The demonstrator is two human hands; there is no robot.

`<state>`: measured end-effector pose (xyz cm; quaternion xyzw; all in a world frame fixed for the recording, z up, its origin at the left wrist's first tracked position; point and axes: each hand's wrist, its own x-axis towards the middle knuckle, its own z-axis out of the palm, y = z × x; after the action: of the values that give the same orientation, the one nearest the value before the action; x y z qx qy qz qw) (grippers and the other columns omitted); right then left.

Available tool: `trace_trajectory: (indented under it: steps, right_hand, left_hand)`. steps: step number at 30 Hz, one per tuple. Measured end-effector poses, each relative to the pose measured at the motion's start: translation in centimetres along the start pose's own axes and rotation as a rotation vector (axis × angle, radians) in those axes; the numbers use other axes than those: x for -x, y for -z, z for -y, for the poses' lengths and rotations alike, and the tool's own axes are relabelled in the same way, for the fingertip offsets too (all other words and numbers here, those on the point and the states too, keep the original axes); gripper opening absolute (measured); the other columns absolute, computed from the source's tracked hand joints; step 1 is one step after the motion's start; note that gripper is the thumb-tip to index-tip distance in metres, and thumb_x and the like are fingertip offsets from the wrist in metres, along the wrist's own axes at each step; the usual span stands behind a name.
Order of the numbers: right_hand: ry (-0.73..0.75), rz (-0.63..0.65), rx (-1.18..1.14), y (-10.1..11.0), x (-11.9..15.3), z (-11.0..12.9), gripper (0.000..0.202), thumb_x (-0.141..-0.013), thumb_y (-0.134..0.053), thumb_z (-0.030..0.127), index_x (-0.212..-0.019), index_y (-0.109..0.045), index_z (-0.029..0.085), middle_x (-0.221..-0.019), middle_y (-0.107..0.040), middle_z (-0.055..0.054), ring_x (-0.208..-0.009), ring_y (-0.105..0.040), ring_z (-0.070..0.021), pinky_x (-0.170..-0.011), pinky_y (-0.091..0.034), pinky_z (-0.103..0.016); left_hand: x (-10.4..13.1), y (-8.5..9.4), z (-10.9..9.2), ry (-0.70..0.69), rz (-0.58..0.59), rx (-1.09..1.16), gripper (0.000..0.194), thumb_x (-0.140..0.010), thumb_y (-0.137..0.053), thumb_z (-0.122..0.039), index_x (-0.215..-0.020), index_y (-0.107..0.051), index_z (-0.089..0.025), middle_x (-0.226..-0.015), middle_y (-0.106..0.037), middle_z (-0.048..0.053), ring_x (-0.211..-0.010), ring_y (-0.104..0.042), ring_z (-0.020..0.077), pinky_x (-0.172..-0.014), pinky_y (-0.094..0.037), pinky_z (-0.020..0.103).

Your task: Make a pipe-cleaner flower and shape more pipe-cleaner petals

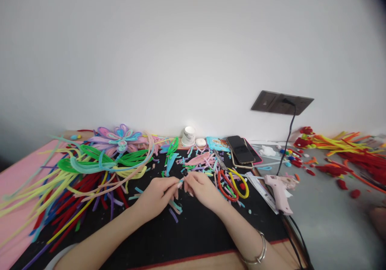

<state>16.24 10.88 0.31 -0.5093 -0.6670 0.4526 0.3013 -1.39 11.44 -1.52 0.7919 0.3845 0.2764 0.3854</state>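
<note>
My left hand (158,193) and my right hand (200,188) meet over the black mat (193,233). Their fingertips pinch a small light blue piece (181,181) between them; most of it is hidden by the fingers. Short cut bits of fuzzy stem lie under and around the hands, among them a purple piece (173,215). Behind the hands stands a small green and light blue bundle (171,157). Red-and-yellow-handled scissors (238,184) lie right of my right hand.
Long coloured stems (72,197) and a pastel flower (120,139) fill the left. Behind are a white cup (189,135) and a phone (241,149). A pink glue gun (280,193) with a black cord (290,135) lies right. Red pieces (333,170) and part of another person's hand (378,217) are farther right.
</note>
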Motion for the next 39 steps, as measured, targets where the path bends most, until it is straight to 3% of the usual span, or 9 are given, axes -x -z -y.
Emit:
trace_trajectory:
  steps: [4, 7, 10, 13, 19, 27, 31, 35, 39]
  right_hand:
    - [-0.014, -0.216, 0.357, 3.1, 0.1, 0.1, 0.029, -0.084, -0.036, 0.017, -0.058, -0.049, 0.017, -0.051, -0.048, 0.002, -0.051, -0.046, -0.0111, -0.054, -0.031, -0.022]
    - [-0.095, -0.324, 0.59, 6.3, 1.2, -0.5, 0.016, -0.082, -0.041, 0.017, -0.071, -0.053, 0.017, -0.064, -0.057, -0.001, -0.061, -0.052, -0.0141, -0.058, -0.031, -0.023]
    - [-0.279, -0.325, 0.784, 8.7, 3.1, -1.9, 0.006, -0.077, -0.047, 0.015, -0.081, -0.052, 0.016, -0.076, -0.061, -0.007, -0.071, -0.057, -0.0186, -0.061, -0.033, -0.025]
    - [-0.38, -0.301, 0.889, 9.5, 4.7, -3.6, 0.013, -0.074, -0.049, 0.012, -0.086, -0.05, 0.013, -0.088, -0.062, -0.013, -0.082, -0.058, -0.0222, -0.066, -0.034, -0.025]
    - [-0.517, -0.249, 0.944, 8.8, 5.0, -3.8, 0.025, -0.069, -0.051, 0.009, -0.094, -0.048, 0.01, -0.081, -0.064, -0.014, -0.076, -0.061, -0.0236, -0.057, -0.031, -0.025]
    - [-0.514, -0.249, 1.073, 10.0, 4.6, -1.9, 0.011, -0.077, -0.046, 0.014, -0.086, -0.052, 0.011, -0.089, -0.064, -0.019, -0.085, -0.062, -0.027, -0.061, -0.033, -0.028]
    - [-0.491, -0.353, 1.09, 11.5, 5.0, -1.0, 0.011, -0.075, -0.045, 0.009, -0.084, -0.049, 0.013, -0.082, -0.062, -0.014, -0.078, -0.06, -0.024, -0.059, -0.032, -0.027]
    - [-0.434, -0.495, 0.867, 12.2, 5.2, 0.3, 0.009, -0.076, -0.052, 0.022, -0.079, -0.045, 0.017, -0.069, -0.057, -0.003, -0.065, -0.055, -0.0173, -0.055, -0.033, -0.024]
    - [-0.356, -0.312, 0.377, 10.4, 5.1, 1.4, 0.025, -0.076, -0.055, 0.04, -0.074, -0.04, 0.02, -0.057, -0.043, 0.005, -0.044, -0.039, -0.0085, -0.042, -0.029, -0.021]
  left_hand:
    - [-0.4, -0.2, 0.4, 0.211, -0.043, 0.497, 0.03, -0.09, -0.04, -0.041, -0.087, -0.056, -0.016, -0.063, -0.054, -0.003, -0.042, -0.039, 0.0061, -0.045, -0.03, 0.02]
    - [-0.6, -0.1, 0.2, 0.279, -0.04, 0.813, 0.029, -0.087, -0.047, -0.042, -0.095, -0.056, -0.016, -0.07, -0.055, -0.001, -0.049, -0.042, 0.006, -0.048, -0.033, 0.019]
    - [-0.7, 0.1, -0.2, 0.332, -0.044, 1.029, 0.03, -0.086, -0.05, -0.041, -0.1, -0.057, -0.015, -0.08, -0.059, 0.003, -0.06, -0.052, 0.0096, -0.057, -0.042, 0.022]
    - [-0.8, 0.2, -0.3, 0.409, -0.034, 1.138, 0.034, -0.087, -0.048, -0.042, -0.103, -0.058, -0.014, -0.088, -0.061, 0.007, -0.069, -0.058, 0.0129, -0.062, -0.046, 0.025]
    - [-0.8, 0.3, -0.3, 0.416, -0.02, 1.046, 0.033, -0.08, -0.063, -0.031, -0.108, -0.056, -0.016, -0.097, -0.063, 0.007, -0.081, -0.062, 0.0143, -0.073, -0.048, 0.026]
    - [-0.9, -0.2, 0.3, 0.324, -0.06, 0.837, 0.035, -0.079, -0.059, -0.042, -0.101, -0.054, -0.015, -0.072, -0.056, -0.002, -0.055, -0.048, 0.007, -0.054, -0.037, 0.02]
    - [-1.0, -0.3, 0.5, 0.291, -0.084, 0.809, 0.035, -0.08, -0.055, -0.046, -0.096, -0.052, -0.016, -0.063, -0.047, -0.006, -0.047, -0.036, 0.0046, -0.051, -0.03, 0.02]
    - [-1.0, -0.4, 0.6, 0.289, -0.077, 0.824, 0.034, -0.08, -0.053, -0.049, -0.094, -0.05, -0.017, -0.06, -0.038, -0.009, -0.044, -0.029, 0.0038, -0.048, -0.027, 0.02]
    - [-1.0, -0.3, 0.5, 0.278, -0.077, 0.854, 0.034, -0.081, -0.051, -0.05, -0.088, -0.049, -0.017, -0.057, -0.032, -0.01, -0.042, -0.026, 0.0031, -0.046, -0.024, 0.019]
